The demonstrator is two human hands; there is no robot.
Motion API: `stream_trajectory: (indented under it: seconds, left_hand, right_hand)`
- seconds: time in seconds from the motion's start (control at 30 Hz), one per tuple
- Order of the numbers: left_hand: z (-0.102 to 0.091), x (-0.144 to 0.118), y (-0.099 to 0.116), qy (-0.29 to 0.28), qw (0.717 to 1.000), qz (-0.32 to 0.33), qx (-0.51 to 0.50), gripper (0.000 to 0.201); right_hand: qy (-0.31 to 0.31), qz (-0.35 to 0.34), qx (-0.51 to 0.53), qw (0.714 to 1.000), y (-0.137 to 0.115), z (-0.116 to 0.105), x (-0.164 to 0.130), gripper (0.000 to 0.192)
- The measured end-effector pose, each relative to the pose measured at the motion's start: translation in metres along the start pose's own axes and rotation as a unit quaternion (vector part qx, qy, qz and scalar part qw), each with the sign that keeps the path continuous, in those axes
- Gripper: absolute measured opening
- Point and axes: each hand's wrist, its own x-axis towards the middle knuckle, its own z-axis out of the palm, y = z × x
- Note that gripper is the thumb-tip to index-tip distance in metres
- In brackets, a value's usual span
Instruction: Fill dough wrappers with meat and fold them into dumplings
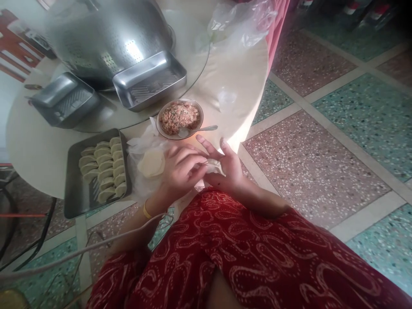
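Note:
A pale dumpling [213, 165], partly hidden by fingers, sits between my two hands above the table's front edge. My left hand [183, 171], with a yellow band at its wrist, is closed with its fingertips pinching the dumpling's edge. Against its other side is my right hand [229, 170], which cradles the dumpling while some fingers stay stretched out. Just beyond the hands stands a bowl of minced filling [179, 115] with a metal spoon [206, 128] in it. Round dumpling wrappers [152, 164] lie on a plastic bag [136, 182] beside my left hand.
A metal tray [75, 193] at left holds rows of folded dumplings [104, 167]. Two more metal trays [149, 81] and a large perforated metal pot [109, 38] stand farther back. A clear plastic bag [241, 23] lies at the table's far right; a cable [96, 243] crosses lower left.

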Motion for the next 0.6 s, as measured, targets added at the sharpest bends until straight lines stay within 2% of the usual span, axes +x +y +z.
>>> stream_trajectory:
  seconds: [0.3, 0.43, 0.6]
  left_hand:
    - [0.0006, -0.0067, -0.0002, -0.035, 0.996, 0.056, 0.052, 0.010]
    - [-0.0028, -0.0045, -0.0003, -0.013, 0.998, 0.051, 0.024, 0.006]
    - [-0.0031, -0.0022, 0.0014, 0.000, 0.999, 0.029, 0.016, 0.012]
  right_hand:
    - [0.055, 0.020, -0.005, 0.998, 0.0010, 0.0060, -0.0015, 0.054]
    - [0.050, 0.018, 0.003, 0.999, 0.0009, 0.0077, -0.0010, 0.055]
    - [0.042, 0.007, -0.008, 0.999, 0.0033, 0.0059, 0.0003, 0.051]
